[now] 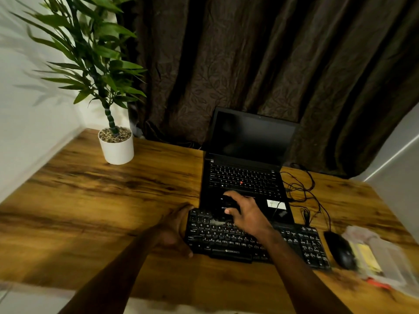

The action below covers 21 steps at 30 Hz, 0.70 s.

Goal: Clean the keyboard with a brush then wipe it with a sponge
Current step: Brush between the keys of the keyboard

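Note:
A black external keyboard (294, 243) lies on the wooden desk (90, 200) in front of an open laptop (247, 175). My left hand (174, 232) grips the keyboard's left end, thumb on the near edge. My right hand (244, 211) is over the keyboard's top rows and holds a dark brush (223, 211), whose pale bristles touch the keys. A yellow sponge (367, 257) lies at the far right in a clear wrapper.
A black mouse (341, 250) sits right of the keyboard, its cable looping behind. A potted plant in a white pot (118, 150) stands at the back left. A dark curtain hangs behind the desk. An orange item (378, 284) lies near the right front edge.

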### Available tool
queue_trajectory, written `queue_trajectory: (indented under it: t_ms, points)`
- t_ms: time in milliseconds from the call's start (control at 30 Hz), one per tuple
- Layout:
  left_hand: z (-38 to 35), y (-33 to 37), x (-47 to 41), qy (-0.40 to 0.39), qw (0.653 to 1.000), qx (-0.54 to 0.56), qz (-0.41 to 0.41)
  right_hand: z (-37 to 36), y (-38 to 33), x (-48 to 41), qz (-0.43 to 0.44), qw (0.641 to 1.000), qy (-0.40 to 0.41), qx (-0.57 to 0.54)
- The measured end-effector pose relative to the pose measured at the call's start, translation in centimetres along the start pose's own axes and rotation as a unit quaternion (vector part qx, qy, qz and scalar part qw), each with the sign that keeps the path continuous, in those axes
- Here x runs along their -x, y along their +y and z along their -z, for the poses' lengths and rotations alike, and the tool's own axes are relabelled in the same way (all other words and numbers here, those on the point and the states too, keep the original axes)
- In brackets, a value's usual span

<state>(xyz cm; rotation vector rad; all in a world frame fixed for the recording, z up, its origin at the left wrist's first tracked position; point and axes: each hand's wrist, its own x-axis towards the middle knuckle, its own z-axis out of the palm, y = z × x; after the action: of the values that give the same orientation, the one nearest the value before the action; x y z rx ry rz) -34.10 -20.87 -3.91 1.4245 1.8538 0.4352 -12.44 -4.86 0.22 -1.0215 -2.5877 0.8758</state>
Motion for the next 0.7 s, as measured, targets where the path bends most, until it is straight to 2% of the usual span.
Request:
queue_trajectory:
  t_ms: [133,333,567,700]
  points:
    - [-0.1,0.2,0.0,0.008,1.0,0.002,0.004,0.3,-1.6,0.8,0.013,0.999,-0.013,0.047]
    - [-0.1,-0.3,-0.1,-0.003,1.0,0.007,0.004,-2.0,-3.2,-0.1,0.024,1.0,-0.012,0.001]
    - [0.1,-0.1,0.1,-0.009,1.0,-0.003,-0.005,0.4,0.6,0.6,-0.023,0.999,0.002,0.031]
    - [0.2,0.0,0.1,-0.006,1.0,0.011,-0.014,0.4,0.8,0.6,-0.015,0.999,0.012,0.034]
